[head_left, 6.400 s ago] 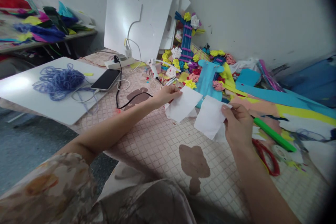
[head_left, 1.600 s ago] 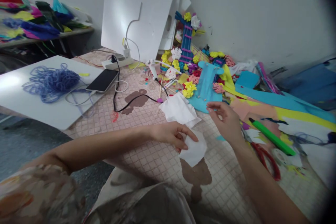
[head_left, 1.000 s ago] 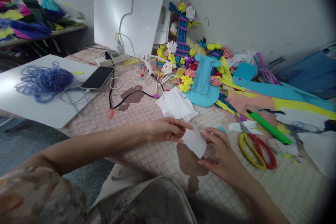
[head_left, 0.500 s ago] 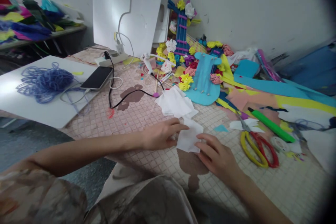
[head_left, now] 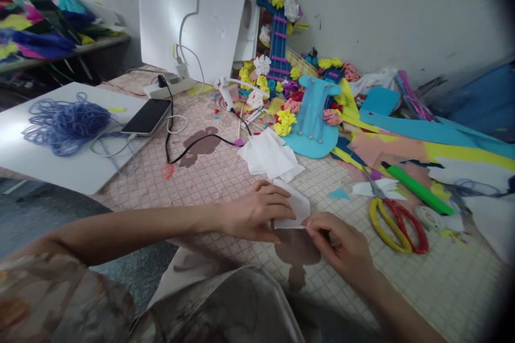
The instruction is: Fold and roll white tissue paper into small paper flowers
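Observation:
A small piece of thin white paper [head_left: 296, 206] lies in front of me, its near edge turned up in a narrow fold. My left hand [head_left: 259, 211] is bent over the paper's left part, fingers closed on it and thumb near the lower edge. At the near right corner, my right hand [head_left: 340, 241] pinches the folded edge between thumb and forefinger. Just beyond the hands rests a loose stack of similar white paper [head_left: 270, 154]. Part of the held piece is hidden under the left fingers.
Scissors [head_left: 396, 225] and a green cutter [head_left: 418, 188] lie to the right among paper scraps. A glue gun [head_left: 226, 95], its black cord [head_left: 201, 142], and a blue cut-out [head_left: 311, 118] are behind. Left are a phone [head_left: 147, 117] and purple yarn [head_left: 70, 123].
My left hand has moved right and further over the paper. The right fingers have closed into a pinch at its near corner, and the near edge is now folded up.

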